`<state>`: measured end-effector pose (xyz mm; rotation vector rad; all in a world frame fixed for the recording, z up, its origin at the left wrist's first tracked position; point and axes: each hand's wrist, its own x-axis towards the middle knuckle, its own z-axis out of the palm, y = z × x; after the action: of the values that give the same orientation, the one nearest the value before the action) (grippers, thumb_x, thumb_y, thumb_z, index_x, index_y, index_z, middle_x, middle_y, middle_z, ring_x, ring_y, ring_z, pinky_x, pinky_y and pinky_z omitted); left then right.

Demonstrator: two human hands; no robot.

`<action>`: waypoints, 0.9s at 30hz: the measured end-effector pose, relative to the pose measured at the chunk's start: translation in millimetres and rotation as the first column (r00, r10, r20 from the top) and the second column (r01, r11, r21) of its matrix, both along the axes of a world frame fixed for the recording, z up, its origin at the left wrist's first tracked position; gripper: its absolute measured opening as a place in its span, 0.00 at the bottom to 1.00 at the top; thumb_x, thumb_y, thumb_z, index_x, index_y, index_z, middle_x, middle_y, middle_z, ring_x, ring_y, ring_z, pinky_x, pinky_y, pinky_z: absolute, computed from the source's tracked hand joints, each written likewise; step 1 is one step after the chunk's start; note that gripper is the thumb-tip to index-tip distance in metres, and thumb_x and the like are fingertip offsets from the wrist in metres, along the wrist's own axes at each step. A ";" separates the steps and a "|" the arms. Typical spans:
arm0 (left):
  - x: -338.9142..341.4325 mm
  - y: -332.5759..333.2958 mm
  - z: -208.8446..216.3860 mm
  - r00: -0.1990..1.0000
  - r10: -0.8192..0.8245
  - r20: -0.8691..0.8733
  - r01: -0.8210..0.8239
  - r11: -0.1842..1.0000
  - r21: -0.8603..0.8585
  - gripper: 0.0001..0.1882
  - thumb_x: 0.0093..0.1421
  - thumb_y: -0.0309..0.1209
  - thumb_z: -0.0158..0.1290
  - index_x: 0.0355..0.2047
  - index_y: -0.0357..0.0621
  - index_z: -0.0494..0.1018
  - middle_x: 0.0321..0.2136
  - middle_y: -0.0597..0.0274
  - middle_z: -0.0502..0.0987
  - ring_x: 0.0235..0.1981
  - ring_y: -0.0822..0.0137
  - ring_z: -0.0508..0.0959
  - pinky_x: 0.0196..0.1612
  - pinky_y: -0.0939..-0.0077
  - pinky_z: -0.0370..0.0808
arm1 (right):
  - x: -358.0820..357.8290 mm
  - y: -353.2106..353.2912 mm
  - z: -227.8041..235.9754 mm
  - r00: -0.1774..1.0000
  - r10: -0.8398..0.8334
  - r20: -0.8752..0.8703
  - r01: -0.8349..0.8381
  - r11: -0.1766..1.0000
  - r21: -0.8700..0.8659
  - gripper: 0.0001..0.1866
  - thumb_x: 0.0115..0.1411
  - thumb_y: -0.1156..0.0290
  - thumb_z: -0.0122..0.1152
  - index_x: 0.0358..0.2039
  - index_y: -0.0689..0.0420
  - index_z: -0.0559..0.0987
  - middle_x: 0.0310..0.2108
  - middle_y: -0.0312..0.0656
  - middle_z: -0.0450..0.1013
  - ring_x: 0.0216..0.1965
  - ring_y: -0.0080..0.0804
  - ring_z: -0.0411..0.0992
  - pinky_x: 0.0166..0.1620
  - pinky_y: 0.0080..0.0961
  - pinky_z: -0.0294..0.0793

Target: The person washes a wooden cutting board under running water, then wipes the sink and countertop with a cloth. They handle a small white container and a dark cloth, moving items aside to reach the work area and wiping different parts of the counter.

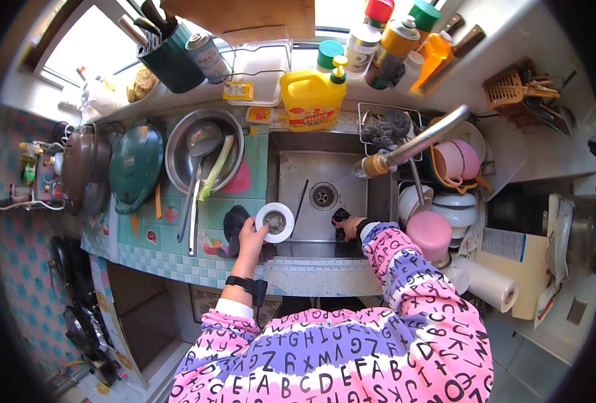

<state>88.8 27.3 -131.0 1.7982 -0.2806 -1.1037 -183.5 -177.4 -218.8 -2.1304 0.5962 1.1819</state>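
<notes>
My left hand grips the rim of a small white bowl at the left edge of the steel sink. The bowl's inside looks greyish; what lies in it is unclear. Beneath that hand, a dark cloth is bunched on the counter. Low in the sink, towards its right side, my right hand is closed around a dark, crumpled thing, perhaps a cloth or scrubber. A thin dark stick leans inside the sink, left of the drain.
The metal faucet reaches over the sink from the right. Stacked bowls and a pink pot crowd the right side. Behind the sink stands a yellow jug. Left lie a steel basin with ladles and a green stalk.
</notes>
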 end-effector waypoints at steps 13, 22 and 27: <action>26.5 20.6 -14.8 0.940 0.001 -0.343 -0.054 0.988 -0.144 0.14 0.62 0.25 0.53 0.48 0.39 0.70 0.31 0.67 0.79 0.28 0.78 0.79 0.28 0.86 0.73 | 30.6 -4.7 -97.1 0.959 -0.281 0.044 0.284 0.953 -0.107 0.24 0.47 0.64 0.67 0.48 0.54 0.80 0.47 0.51 0.77 0.51 0.48 0.74 0.55 0.38 0.72; 29.2 23.6 -25.2 0.934 0.009 -0.357 -0.076 0.982 -0.173 0.16 0.60 0.24 0.54 0.49 0.37 0.70 0.33 0.65 0.80 0.30 0.77 0.80 0.29 0.85 0.74 | 79.5 -2.1 -136.3 0.026 -0.903 0.428 0.942 0.166 0.293 0.31 0.45 0.71 0.68 0.52 0.65 0.76 0.45 0.51 0.77 0.49 0.43 0.74 0.54 0.31 0.72; 31.3 22.4 -26.1 0.941 0.009 -0.339 -0.056 0.990 -0.130 0.14 0.60 0.24 0.55 0.47 0.37 0.71 0.32 0.66 0.79 0.29 0.79 0.78 0.28 0.86 0.71 | 95.2 4.7 -169.9 0.188 -0.894 0.406 0.928 0.298 0.225 0.22 0.45 0.75 0.65 0.44 0.64 0.77 0.41 0.54 0.75 0.46 0.51 0.74 0.52 0.35 0.72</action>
<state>120.1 49.8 -157.1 1.4563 -0.1163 -1.3138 -88.4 -172.7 -388.7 -1.4444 1.4172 -0.0915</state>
